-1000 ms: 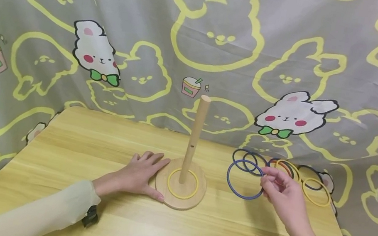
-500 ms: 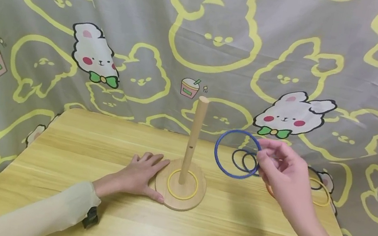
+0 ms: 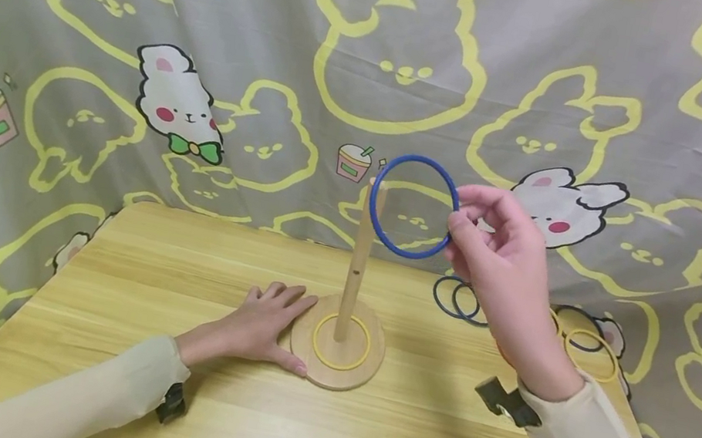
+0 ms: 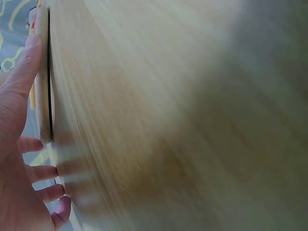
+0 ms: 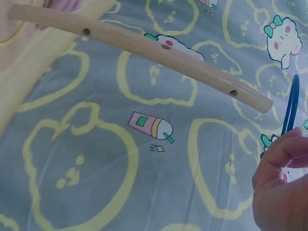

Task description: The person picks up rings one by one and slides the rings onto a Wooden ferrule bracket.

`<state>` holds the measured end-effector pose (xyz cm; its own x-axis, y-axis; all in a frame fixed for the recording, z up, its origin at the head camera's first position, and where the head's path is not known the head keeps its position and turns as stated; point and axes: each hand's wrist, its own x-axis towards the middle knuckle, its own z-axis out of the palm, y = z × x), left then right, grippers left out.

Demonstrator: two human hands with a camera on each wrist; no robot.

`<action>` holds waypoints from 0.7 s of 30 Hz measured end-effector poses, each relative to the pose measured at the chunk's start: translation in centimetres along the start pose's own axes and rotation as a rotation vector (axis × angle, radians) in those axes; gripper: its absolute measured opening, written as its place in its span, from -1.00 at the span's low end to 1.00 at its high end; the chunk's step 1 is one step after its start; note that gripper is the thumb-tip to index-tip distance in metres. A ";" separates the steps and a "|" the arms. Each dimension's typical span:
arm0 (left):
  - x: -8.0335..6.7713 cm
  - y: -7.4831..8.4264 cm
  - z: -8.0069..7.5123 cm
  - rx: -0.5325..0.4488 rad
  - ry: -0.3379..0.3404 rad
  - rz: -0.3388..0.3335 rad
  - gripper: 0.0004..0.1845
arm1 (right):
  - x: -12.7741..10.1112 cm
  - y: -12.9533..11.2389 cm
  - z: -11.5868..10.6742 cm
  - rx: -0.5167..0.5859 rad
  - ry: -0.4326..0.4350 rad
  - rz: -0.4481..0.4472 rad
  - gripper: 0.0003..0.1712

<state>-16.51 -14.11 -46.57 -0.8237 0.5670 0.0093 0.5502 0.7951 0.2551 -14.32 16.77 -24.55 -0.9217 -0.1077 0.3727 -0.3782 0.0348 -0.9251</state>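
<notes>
A wooden post [image 3: 356, 267] rises from a round wooden base [image 3: 301, 339], with a yellow ring [image 3: 336, 367] lying on the base around the post's foot. My left hand [image 3: 258, 324] rests at the base's left side, fingers spread and thumb along its near edge; the left wrist view shows the thumb against the base's rim [image 4: 43, 96]. Between thumb and fingers my right hand [image 3: 502, 257] pinches a blue ring [image 3: 404, 253] by its right side. The ring is raised near the post's top, and its left edge overlaps the post in the head view. In the right wrist view the ring [image 5: 291, 103] is beyond the post's tip, apart from it.
Dark blue rings [image 3: 441, 305] lie at the table's back right, beside yellow rings [image 3: 614, 367]; the right arm partly hides this group. A patterned curtain [image 3: 272, 25] hangs behind the wooden table [image 3: 161, 256] and along its sides.
My right hand has lifted the blue ring from beside the other rings, up and leftward to the top of the post. The left hand stays at the base.
</notes>
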 end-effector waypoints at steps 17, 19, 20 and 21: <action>0.1 -0.1 0.2 0.005 -0.008 -0.007 0.33 | 1.0 3.8 3.0 -0.096 -0.139 0.053 -0.75; 0.1 -0.1 0.2 0.007 -0.006 -0.005 0.34 | 0.7 4.6 3.0 -0.113 -0.154 0.079 -0.74; 0.1 -0.1 0.2 0.009 -0.004 -0.003 0.34 | 0.5 5.0 3.1 -0.122 -0.159 0.092 -0.74; 0.1 -0.2 0.2 0.012 0.000 -0.001 0.34 | 0.3 5.5 3.1 -0.130 -0.165 0.107 -0.74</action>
<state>-16.68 -14.11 -46.85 -0.8242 0.5662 0.0087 0.5510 0.7983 0.2433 -16.45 13.84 -29.74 -0.9346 -0.2567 0.2464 -0.2970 0.1816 -0.9375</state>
